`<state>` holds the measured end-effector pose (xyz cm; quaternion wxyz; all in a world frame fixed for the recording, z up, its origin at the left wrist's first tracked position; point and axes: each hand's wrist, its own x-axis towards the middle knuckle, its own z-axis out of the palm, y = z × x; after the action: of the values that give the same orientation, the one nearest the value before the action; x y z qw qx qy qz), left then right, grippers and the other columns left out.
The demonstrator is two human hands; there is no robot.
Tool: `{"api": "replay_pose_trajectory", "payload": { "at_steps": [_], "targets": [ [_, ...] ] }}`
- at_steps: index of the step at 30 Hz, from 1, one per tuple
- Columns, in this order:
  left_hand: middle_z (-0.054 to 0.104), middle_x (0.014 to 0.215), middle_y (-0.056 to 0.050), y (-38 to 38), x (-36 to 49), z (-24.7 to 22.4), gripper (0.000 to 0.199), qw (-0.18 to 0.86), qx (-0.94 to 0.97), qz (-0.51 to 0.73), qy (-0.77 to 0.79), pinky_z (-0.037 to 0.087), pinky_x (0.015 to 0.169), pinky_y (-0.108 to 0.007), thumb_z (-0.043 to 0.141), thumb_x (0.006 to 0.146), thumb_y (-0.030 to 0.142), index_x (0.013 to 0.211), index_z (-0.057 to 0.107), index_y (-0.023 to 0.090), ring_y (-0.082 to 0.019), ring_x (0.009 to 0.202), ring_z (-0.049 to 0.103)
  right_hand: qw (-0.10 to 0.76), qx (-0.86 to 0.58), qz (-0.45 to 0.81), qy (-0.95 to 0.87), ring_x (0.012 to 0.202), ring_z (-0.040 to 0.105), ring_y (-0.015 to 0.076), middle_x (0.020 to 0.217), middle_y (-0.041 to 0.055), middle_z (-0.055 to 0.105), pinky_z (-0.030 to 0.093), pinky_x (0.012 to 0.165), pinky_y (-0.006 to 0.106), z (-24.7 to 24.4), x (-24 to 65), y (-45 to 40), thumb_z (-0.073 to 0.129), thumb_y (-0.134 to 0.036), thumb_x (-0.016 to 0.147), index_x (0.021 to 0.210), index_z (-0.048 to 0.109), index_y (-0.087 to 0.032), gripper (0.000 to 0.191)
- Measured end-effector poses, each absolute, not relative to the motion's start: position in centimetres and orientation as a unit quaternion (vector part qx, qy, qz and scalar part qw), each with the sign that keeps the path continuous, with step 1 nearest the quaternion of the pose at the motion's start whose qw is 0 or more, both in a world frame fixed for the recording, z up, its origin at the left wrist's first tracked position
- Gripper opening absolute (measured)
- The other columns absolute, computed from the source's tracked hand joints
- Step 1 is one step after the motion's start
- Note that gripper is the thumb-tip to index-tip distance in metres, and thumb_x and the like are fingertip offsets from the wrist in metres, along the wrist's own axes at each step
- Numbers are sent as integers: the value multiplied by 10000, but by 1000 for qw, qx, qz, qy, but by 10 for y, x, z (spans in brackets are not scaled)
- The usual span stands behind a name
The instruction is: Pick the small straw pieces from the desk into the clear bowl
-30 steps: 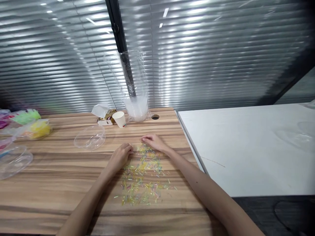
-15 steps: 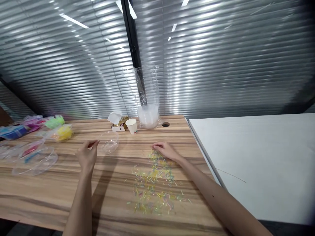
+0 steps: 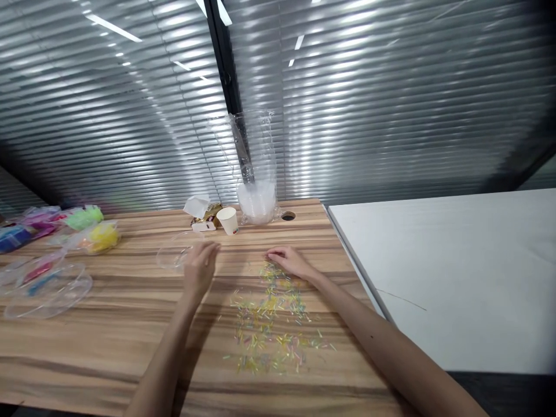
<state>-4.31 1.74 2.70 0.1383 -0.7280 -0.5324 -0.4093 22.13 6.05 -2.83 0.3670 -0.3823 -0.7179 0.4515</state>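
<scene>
Many small coloured tube-like pieces, mostly yellow and green, lie scattered on the wooden table. At their far end rests my right hand, its fingers pinched together; what they hold, if anything, is too small to name. My left hand is above the table left of the pieces, its fingers smeared by motion. Just behind it is a clear round plastic dish, partly hidden by the hand.
A paper cup, a tissue box and a plastic bag with white contents stand at the back. Bags of coloured material and clear containers lie on the left. A white table adjoins on the right.
My left hand has moved right, from left of the clear dish to its near right side. The right hand stays at the far end of the pieces. The view has shifted slightly.
</scene>
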Motion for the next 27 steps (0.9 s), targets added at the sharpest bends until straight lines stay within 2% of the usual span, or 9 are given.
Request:
{"api": "replay_pose_trajectory", "payload": {
  "at_steps": [2, 5, 9, 18, 27],
  "targets": [
    [676, 1004, -110, 22, -21, 13, 280, 51, -783, -351, -511, 474, 868, -380, 422, 930, 292, 978, 675, 183, -227, 960, 604, 374, -377, 457, -714, 913, 655, 211, 1007, 59, 709, 508, 843, 351, -30, 220, 62, 532, -336, 879, 982, 714, -161, 272],
    [664, 1089, -118, 25, -2, -3, 290, -23, -819, -293, -493, 476, 887, -379, 424, 906, 216, 1049, 673, 172, -235, 1008, 602, 383, -369, 453, -716, 916, 656, 202, 991, 53, 713, 502, 868, 351, -33, 220, 65, 536, -304, 875, 972, 714, -163, 247],
    [663, 1060, -119, 24, 0, -10, 314, -80, -834, -255, -483, 484, 856, -351, 414, 874, 154, 1033, 684, 155, -226, 969, 610, 382, -365, 449, -721, 934, 652, 199, 1011, 45, 708, 492, 882, 347, -34, 220, 66, 534, -323, 882, 981, 713, -176, 252],
    [638, 870, -82, 26, -2, -8, 213, -88, -832, -243, -492, 464, 793, -326, 435, 857, 163, 803, 641, 170, -205, 848, 582, 374, -379, 441, -723, 935, 652, 191, 1009, 35, 709, 497, 871, 323, -28, 221, 62, 533, -295, 881, 985, 715, -177, 240],
    [609, 822, -66, 21, 3, -4, 175, -81, -832, -230, -498, 453, 743, -318, 426, 836, 141, 752, 572, 188, -201, 802, 558, 373, -376, 443, -723, 938, 654, 195, 1012, 41, 710, 498, 876, 330, -31, 220, 63, 536, -291, 879, 997, 712, -170, 245]
  ]
}}
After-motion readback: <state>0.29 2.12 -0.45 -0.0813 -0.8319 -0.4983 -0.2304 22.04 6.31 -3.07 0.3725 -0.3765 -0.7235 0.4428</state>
